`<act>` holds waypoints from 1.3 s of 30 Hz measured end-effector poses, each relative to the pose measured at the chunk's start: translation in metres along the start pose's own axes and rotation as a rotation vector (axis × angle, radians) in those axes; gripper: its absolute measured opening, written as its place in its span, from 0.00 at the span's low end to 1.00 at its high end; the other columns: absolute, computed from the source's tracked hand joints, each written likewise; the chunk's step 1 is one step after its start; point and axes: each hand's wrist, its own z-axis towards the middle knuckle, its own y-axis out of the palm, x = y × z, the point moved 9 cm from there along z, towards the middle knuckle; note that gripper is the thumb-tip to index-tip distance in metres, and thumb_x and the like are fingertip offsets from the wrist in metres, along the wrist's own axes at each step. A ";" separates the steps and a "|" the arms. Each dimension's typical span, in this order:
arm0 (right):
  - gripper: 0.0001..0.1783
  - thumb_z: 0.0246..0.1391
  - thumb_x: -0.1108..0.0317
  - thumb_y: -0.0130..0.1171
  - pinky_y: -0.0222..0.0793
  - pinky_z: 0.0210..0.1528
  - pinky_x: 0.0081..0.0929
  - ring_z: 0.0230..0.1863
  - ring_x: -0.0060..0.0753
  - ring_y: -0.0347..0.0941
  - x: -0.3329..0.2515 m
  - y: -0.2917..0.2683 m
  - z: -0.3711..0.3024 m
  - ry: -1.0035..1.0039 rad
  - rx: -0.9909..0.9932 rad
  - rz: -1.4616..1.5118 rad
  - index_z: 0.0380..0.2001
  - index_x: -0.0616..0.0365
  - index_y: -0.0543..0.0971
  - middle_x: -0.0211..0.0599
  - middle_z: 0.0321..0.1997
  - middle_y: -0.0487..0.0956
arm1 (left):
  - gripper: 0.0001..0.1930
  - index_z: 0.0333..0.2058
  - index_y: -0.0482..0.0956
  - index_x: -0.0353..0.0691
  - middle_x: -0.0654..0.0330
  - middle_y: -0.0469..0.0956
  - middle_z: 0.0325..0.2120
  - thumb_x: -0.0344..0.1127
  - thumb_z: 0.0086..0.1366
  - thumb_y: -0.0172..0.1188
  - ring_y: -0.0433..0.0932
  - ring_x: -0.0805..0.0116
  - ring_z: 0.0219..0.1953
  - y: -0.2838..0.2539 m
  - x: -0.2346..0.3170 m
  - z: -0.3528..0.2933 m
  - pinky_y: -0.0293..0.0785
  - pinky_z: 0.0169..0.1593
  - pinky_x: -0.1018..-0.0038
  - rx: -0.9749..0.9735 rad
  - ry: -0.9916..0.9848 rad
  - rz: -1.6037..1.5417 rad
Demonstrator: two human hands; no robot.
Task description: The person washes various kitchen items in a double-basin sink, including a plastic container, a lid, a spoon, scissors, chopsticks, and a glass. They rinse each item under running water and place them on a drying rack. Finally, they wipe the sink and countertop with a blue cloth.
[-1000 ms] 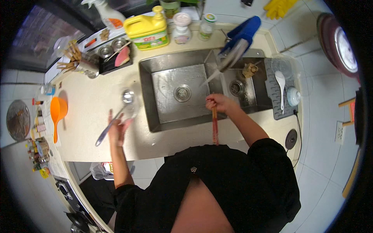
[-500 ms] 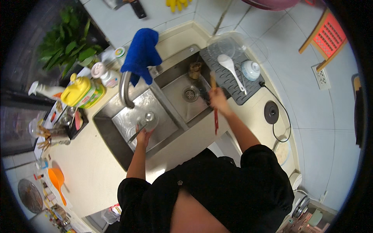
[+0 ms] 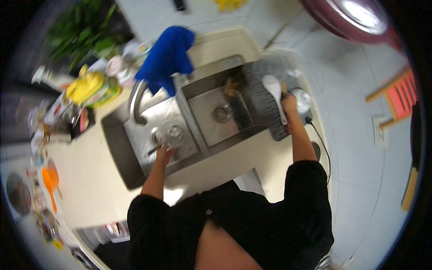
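Note:
My right hand (image 3: 290, 104) is over the grey drying mat (image 3: 280, 134), closed around chopsticks (image 3: 283, 88) with pale wooden and red ends. They lie beside a white ladle (image 3: 272, 85) and a white patterned bowl (image 3: 301, 100). Inside the left sink basin (image 3: 130, 155), my left hand (image 3: 165, 154) is low near the front wall. Its fingers are closed on a thin dark utensil (image 3: 154, 150) whose kind is blurred. Just beyond it is a clear glass-like dish (image 3: 175, 132), and whether the hand touches it I cannot tell.
The faucet (image 3: 136, 105), draped with a blue cloth (image 3: 168, 56), arches over the left basin. A brown lump (image 3: 231, 85) sits in the right basin. Bottles and a yellow jug (image 3: 85, 87) stand on the left; a purple-red round object (image 3: 346, 20) hangs upper right.
My right hand has carried the chopsticks right, from above the right basin to the drying mat. My left hand remains in the left basin. The view has shifted and blurred.

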 end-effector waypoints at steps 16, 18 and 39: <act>0.08 0.50 0.71 0.48 0.71 0.36 0.28 0.33 0.34 0.73 -0.440 0.146 -0.197 -0.617 -0.471 0.302 0.31 0.65 0.72 0.38 0.29 0.74 | 0.32 0.57 0.48 0.50 0.61 0.66 0.33 0.21 0.53 0.40 0.71 0.73 0.26 0.052 0.103 -0.048 0.76 0.33 0.69 0.188 0.018 -0.184; 0.07 0.49 0.72 0.48 0.71 0.35 0.29 0.32 0.36 0.72 -0.431 0.191 -0.195 -0.121 -0.788 0.531 0.29 0.64 0.72 0.38 0.27 0.74 | 0.30 0.56 0.49 0.47 0.60 0.67 0.36 0.20 0.52 0.40 0.72 0.72 0.29 0.052 0.106 -0.053 0.76 0.33 0.70 0.223 0.078 -0.189; 0.03 0.51 0.76 0.43 0.55 0.15 0.13 0.21 0.23 0.63 -0.455 0.149 -0.188 0.691 -1.273 1.492 0.28 0.63 0.67 0.42 0.27 0.70 | 0.30 0.54 0.53 0.40 0.51 0.65 0.44 0.17 0.49 0.41 0.74 0.59 0.36 0.008 0.119 -0.040 0.77 0.26 0.71 0.541 0.129 -0.139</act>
